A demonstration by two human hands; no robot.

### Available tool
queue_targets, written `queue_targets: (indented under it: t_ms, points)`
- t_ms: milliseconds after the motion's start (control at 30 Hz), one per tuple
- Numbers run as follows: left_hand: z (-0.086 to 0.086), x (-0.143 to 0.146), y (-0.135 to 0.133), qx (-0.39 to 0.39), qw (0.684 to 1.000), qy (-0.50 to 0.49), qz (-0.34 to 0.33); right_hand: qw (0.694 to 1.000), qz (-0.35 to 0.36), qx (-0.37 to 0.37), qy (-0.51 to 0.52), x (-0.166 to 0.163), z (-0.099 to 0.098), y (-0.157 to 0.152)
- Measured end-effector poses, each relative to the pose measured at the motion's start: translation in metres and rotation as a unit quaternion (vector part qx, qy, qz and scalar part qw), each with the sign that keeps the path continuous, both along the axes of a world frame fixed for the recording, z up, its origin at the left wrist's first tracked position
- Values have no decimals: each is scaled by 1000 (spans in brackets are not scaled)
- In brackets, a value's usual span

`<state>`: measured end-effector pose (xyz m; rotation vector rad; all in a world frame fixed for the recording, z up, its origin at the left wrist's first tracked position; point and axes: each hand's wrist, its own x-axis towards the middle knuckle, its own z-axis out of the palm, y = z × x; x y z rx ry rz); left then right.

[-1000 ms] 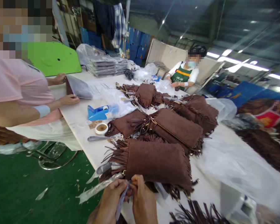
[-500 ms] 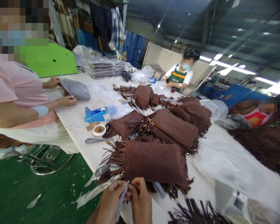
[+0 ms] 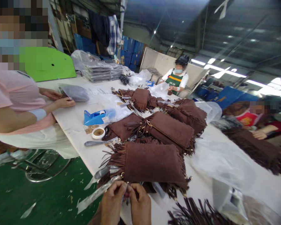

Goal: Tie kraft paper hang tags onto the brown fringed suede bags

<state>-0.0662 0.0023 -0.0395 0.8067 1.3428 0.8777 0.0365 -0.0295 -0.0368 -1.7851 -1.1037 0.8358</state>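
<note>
At the table's near edge, my left hand (image 3: 113, 198) and my right hand (image 3: 139, 200) meet fingertip to fingertip. Both pinch the end of a thin strap in grey wrapping, with a small metal piece at it, mostly hidden by my fingers. Just beyond them lies a dark brown fringed suede bag (image 3: 152, 162), flat on the table. A clear plastic-wrapped strap (image 3: 97, 195) runs out from the bag's left corner, past my left hand and over the edge. Brown fringe (image 3: 196, 212) shows to the right of my hands.
More brown bags (image 3: 170, 131) are heaped behind. A blue tape dispenser (image 3: 97, 117), a white tape roll (image 3: 98, 133) and a grey-wrapped strap (image 3: 100, 142) lie left. Clear plastic (image 3: 220, 159) covers the right side. Co-workers sit left, far and right. A green machine (image 3: 49, 64) stands behind.
My fingertips have drawn closer together, and the grey strap between them shows less. At the right, a co-worker's hand now rests on a brown bag. The view has shifted slightly.
</note>
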Motion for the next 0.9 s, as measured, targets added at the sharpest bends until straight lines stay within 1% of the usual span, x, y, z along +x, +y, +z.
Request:
queue_targets:
  t_ms: [133, 233, 300, 367, 433, 567, 633, 767, 900]
  points:
    - [1, -4, -2, 37, 999, 22, 4, 989, -23, -20, 144, -3, 8, 5]
    - [0, -5, -3, 34, 999, 7, 6, 967, -28, -62, 245, -3, 11, 6]
    - [0, -4, -3, 29, 999, -1, 18, 954, -27, -87, 284, -1, 11, 6]
    - [1, -3, -4, 23, 999, -12, 33, 950, -33, -95, 296, 0, 9, 7]
    - [3, -1, -4, 11, 999, -23, 48, 951, -36, -87, 295, 0, 7, 7]
    - [11, 0, -5, -25, 995, -65, 74, 955, -21, -60, 290, 0, 5, 8]
    - [13, 0, -5, -46, 992, -93, 75, 953, -16, -59, 296, 0, 4, 8]
    - [9, -1, -3, -84, 983, -143, 73, 933, -29, -60, 355, -4, -2, 10]
    - [4, -4, 0, -127, 966, -222, 42, 906, -35, -51, 419, -7, -9, 9]
